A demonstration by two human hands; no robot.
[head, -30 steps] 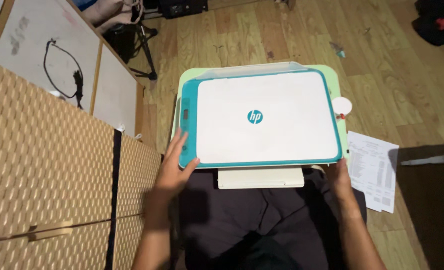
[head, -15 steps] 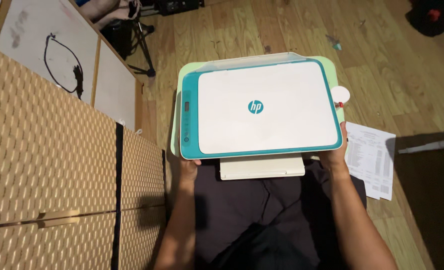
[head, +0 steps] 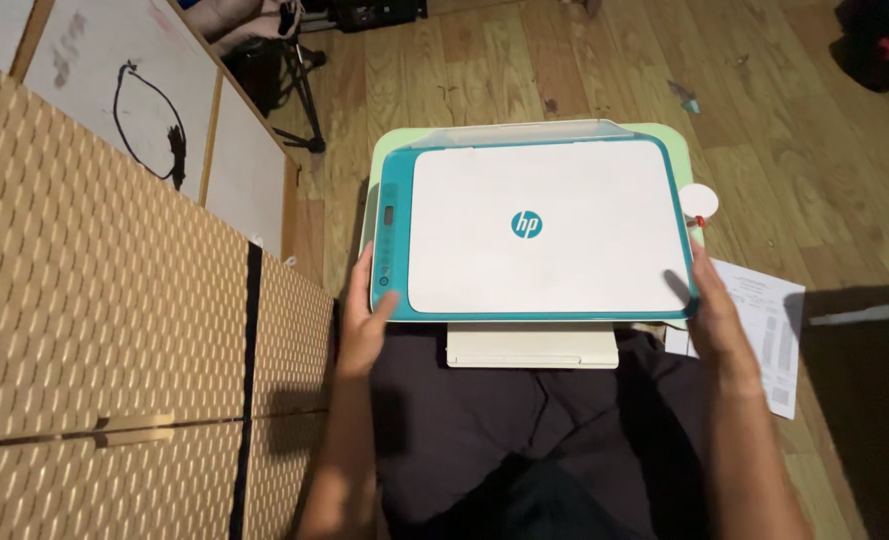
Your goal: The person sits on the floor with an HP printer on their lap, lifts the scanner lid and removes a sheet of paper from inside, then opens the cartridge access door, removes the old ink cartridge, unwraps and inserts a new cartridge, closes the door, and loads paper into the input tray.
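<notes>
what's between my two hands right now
In the head view, the white and teal printer lies between them: left hand on its left front corner, right hand on its right edge.

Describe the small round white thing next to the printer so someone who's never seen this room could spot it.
Find the white and teal printer held by both hands over the wooden floor. At its right edge, near the right hand, sits a small round white disc. Unlike the printed paper sheet below, it is circular with a tiny red spot.

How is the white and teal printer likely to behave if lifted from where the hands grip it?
The printer looks rigid and boxy, so it should not flex. The left hand and right hand clasp opposite sides, suggesting bulk. Its smooth plastic may be slippery, and the protruding tray could snag or bend.
</notes>
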